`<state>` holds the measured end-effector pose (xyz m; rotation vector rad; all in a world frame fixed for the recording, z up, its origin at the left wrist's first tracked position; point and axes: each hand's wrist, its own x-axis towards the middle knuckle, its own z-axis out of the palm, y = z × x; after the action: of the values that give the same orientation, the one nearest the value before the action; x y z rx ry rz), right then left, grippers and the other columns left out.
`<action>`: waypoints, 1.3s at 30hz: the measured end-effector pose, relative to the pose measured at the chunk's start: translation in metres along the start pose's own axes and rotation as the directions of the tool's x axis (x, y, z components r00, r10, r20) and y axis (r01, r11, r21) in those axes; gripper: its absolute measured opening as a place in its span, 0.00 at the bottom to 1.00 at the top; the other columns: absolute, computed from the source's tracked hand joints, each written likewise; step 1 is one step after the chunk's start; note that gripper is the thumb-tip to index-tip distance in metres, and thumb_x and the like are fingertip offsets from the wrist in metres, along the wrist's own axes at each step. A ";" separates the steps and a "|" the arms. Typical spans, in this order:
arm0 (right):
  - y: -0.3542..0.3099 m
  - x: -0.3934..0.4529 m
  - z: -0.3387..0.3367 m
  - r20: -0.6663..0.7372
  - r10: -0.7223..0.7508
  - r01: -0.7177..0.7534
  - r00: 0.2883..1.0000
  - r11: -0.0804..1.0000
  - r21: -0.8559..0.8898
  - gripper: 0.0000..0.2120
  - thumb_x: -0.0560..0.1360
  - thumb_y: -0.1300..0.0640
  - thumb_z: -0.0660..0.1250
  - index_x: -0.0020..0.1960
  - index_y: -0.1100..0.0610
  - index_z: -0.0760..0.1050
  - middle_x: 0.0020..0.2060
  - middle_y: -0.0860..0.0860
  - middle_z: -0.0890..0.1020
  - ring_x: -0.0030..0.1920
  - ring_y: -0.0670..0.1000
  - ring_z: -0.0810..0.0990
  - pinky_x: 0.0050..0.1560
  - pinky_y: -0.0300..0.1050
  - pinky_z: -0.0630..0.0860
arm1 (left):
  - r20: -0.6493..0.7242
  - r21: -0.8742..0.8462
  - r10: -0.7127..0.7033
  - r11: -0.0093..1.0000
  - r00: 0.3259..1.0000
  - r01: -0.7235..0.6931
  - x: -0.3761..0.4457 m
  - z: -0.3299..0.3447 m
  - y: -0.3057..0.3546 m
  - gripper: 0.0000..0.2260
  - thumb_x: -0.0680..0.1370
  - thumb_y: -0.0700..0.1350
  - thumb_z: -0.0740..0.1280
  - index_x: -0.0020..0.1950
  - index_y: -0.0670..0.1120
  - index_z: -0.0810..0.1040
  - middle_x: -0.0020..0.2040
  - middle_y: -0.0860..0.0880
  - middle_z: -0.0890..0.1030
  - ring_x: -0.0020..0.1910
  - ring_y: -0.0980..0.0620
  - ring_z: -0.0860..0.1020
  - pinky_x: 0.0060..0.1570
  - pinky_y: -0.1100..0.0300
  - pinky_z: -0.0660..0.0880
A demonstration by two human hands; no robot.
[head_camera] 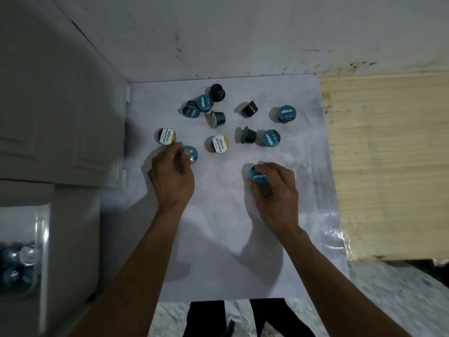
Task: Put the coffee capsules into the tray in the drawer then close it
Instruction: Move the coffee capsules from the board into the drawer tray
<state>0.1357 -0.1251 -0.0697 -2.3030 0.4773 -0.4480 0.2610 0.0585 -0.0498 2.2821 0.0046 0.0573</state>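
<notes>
Coffee capsules, mid-frame on worktop (218,227): light, rigid, likely slick foil lids; grip the sides. Left hand (170,176) and right hand (274,190) each pinch one capsule.

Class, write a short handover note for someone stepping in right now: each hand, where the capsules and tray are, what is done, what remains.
Left hand: pinching a blue-lidded capsule on the white surface.
Right hand: gripping another blue-lidded capsule.
Loose capsules: ten more lie scattered beyond the hands, among them two white-lidded capsules.
Tray: lower left, with some capsules already in it, blurred.
Done: part of the loading.
Left: move every remaining capsule into the tray, then close the drawer.
</notes>
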 end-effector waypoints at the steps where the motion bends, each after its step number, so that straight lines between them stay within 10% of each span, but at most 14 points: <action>1: 0.001 -0.002 -0.001 -0.005 -0.016 0.016 1.000 1.000 0.002 0.19 0.70 0.60 0.77 0.59 0.61 0.78 0.58 0.58 0.79 0.59 0.54 0.75 0.62 0.33 0.70 | 0.000 -0.021 -0.021 1.000 1.000 0.021 -0.001 0.000 0.000 0.11 0.79 0.46 0.65 0.60 0.44 0.77 0.55 0.43 0.82 0.56 0.46 0.79 0.57 0.44 0.77; 14: 0.003 0.001 -0.001 -0.047 -0.019 0.021 0.999 0.999 0.032 0.15 0.71 0.58 0.76 0.55 0.62 0.80 0.51 0.55 0.83 0.53 0.52 0.77 0.60 0.28 0.67 | -0.016 0.103 0.236 0.967 0.972 -0.233 -0.012 0.003 -0.010 0.14 0.76 0.47 0.72 0.57 0.39 0.80 0.53 0.43 0.84 0.53 0.49 0.80 0.56 0.52 0.77; 21: -0.027 0.002 -0.020 -0.078 -0.011 0.023 0.997 0.988 0.153 0.13 0.69 0.58 0.78 0.51 0.60 0.81 0.47 0.54 0.84 0.46 0.55 0.81 0.49 0.50 0.81 | -0.132 -0.087 0.174 0.979 0.976 -0.186 -0.037 -0.023 0.021 0.10 0.74 0.42 0.75 0.53 0.41 0.83 0.49 0.46 0.84 0.49 0.51 0.82 0.54 0.49 0.79; 39: -0.280 -0.075 -0.012 0.082 -0.128 0.084 0.988 0.912 0.402 0.12 0.70 0.50 0.76 0.53 0.51 0.83 0.45 0.46 0.85 0.46 0.46 0.82 0.42 0.47 0.80 | -0.106 -0.106 0.121 0.985 0.987 -0.132 -0.102 -0.314 -0.015 0.10 0.73 0.47 0.75 0.54 0.51 0.82 0.50 0.56 0.84 0.50 0.62 0.80 0.50 0.65 0.76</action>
<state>0.1225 0.0884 0.1257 -1.9488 0.1851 -0.4282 0.1460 0.3033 0.1394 2.1617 -0.0901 0.2325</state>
